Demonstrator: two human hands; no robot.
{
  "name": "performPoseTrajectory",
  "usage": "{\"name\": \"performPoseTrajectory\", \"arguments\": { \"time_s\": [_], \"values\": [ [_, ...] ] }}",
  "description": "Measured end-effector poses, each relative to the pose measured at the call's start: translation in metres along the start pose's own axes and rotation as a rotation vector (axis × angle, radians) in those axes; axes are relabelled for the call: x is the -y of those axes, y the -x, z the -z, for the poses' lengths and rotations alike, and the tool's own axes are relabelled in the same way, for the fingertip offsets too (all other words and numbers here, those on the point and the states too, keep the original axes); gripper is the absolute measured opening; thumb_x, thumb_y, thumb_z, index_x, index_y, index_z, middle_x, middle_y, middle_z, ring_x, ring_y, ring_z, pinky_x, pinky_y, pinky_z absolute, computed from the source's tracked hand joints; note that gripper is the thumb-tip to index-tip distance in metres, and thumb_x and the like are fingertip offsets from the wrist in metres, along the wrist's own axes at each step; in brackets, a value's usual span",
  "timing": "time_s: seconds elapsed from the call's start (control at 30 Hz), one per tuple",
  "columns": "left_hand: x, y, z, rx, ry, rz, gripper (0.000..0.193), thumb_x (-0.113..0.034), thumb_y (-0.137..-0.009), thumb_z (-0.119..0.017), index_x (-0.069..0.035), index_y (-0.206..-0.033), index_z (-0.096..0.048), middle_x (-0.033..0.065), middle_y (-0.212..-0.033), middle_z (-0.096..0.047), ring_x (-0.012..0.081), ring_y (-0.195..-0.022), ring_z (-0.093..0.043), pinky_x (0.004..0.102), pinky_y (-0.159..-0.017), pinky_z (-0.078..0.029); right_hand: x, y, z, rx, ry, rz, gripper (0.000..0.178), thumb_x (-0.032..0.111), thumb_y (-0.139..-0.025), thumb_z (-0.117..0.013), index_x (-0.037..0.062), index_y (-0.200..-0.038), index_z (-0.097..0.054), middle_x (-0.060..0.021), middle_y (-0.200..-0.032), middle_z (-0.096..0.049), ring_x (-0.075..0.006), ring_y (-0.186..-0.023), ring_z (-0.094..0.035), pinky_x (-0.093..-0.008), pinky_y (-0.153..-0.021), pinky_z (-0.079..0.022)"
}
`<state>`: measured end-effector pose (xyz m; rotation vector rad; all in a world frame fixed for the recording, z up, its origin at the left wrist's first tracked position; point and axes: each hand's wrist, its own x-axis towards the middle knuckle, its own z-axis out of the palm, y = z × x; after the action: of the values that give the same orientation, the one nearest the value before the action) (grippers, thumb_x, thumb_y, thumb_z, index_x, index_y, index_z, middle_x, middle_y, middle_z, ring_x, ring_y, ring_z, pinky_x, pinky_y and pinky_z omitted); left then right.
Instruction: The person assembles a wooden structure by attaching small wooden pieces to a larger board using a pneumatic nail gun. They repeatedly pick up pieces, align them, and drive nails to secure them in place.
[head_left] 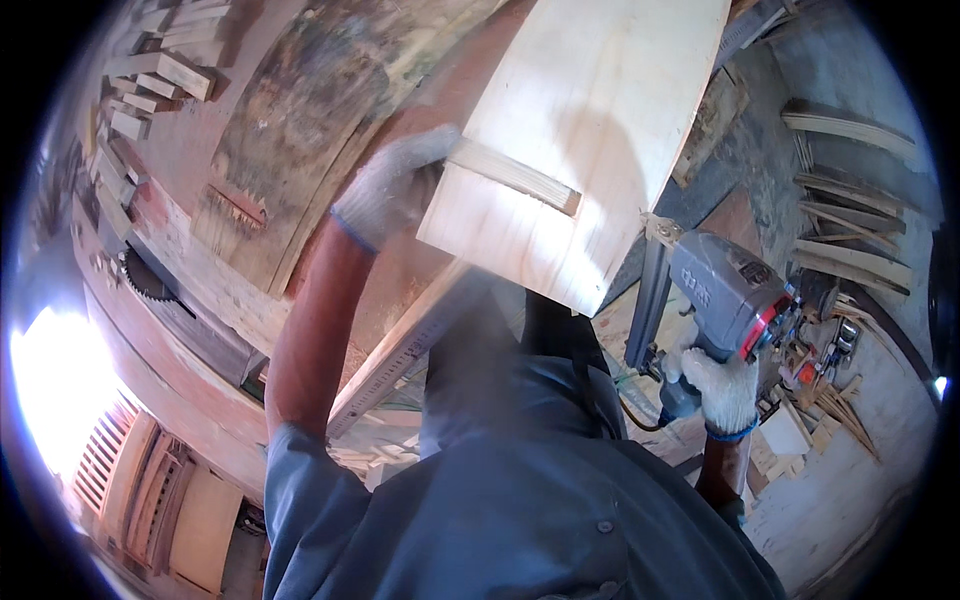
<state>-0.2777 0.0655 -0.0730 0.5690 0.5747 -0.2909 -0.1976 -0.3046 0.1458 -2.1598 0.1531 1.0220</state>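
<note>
A pale wooden board (600,90) reaches from the top of the view toward my body. Across it near its close end lies a narrow wood strip (515,177). My left hand (392,190), in a white knit glove, grips the board's left edge by the strip's end; its fingertips are partly hidden there. My right hand (722,385), gloved too, is wrapped round the handle of a grey and black pneumatic nail gun (728,285). The gun's nose is at the board's right edge, with its dark magazine pointing down toward me. Whether the nose touches the board I cannot tell.
A stained plywood sheet (300,130) lies on the reddish bench at left. Several short wood blocks (160,85) are at the far left. A toothed circular saw blade (145,275) shows at the bench's left. Curved wood pieces (850,130) and scraps (835,415) lie at right.
</note>
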Motion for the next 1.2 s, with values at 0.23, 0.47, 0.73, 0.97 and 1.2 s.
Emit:
{"name": "performPoseTrajectory", "arguments": {
  "time_s": [0.23, 0.47, 0.73, 0.97, 1.2],
  "values": [
    [0.013, 0.005, -0.022, -0.209, 0.173, 0.076, 0.037, -0.027, -0.105, -0.064, 0.005, -0.123, -0.066, 0.0143, -0.116, -0.072, 0.0219, -0.105, -0.071, 0.0364, -0.095, -0.058, -0.013, 0.001, -0.003, -0.059, 0.002, 0.019, 0.026, -0.001, -0.080, -0.067, -0.0023, -0.106, -0.067, -0.0082, -0.079, -0.071, -0.0162, -0.067, -0.069, -0.0302, -0.063, -0.056],
    [0.005, -0.002, -0.045, -0.239, 0.042, -0.034, 0.043, -0.032, -0.106, -0.061, 0.006, -0.124, -0.066, 0.0165, -0.114, -0.072, 0.0246, -0.099, -0.074, 0.0359, -0.089, -0.061, -0.020, -0.004, -0.003, -0.010, 0.012, 0.020, 0.025, -0.005, -0.081, -0.066, -0.0025, -0.106, -0.066, -0.0087, -0.081, -0.071, -0.0165, -0.068, -0.069, -0.0301, -0.062, -0.055],
    [0.004, -0.016, -0.040, -0.206, 0.055, -0.015, 0.046, -0.033, -0.106, -0.060, 0.007, -0.130, -0.061, 0.0211, -0.114, -0.072, 0.0288, -0.096, -0.076, 0.0388, -0.084, -0.064, -0.027, -0.008, 0.004, 0.024, 0.085, 0.063, 0.026, -0.002, -0.082, -0.067, -0.0021, -0.108, -0.065, -0.0088, -0.082, -0.072, -0.0167, -0.069, -0.069, -0.0314, -0.064, -0.056],
    [0.005, -0.018, -0.037, -0.220, 0.047, -0.045, 0.044, -0.033, -0.105, -0.063, 0.006, -0.126, -0.064, 0.0202, -0.109, -0.073, 0.0282, -0.094, -0.076, 0.0379, -0.081, -0.064, -0.027, -0.007, 0.010, 0.034, -0.047, -0.091, 0.037, 0.001, -0.079, -0.084, 0.0005, -0.112, -0.068, -0.0054, -0.098, -0.073, -0.0143, -0.088, -0.070, -0.0317, -0.075, -0.057],
    [-0.001, -0.016, -0.041, -0.229, -0.193, -0.098, 0.047, -0.038, -0.104, -0.064, 0.006, -0.120, -0.066, 0.0198, -0.097, -0.075, 0.0256, -0.088, -0.075, 0.0353, -0.077, -0.062, -0.017, -0.002, 0.008, -0.006, -0.023, -0.105, 0.036, 0.001, -0.079, -0.083, -0.0002, -0.112, -0.069, -0.0056, -0.094, -0.074, -0.0139, -0.084, -0.070, -0.0311, -0.072, -0.057]
  ]
}}
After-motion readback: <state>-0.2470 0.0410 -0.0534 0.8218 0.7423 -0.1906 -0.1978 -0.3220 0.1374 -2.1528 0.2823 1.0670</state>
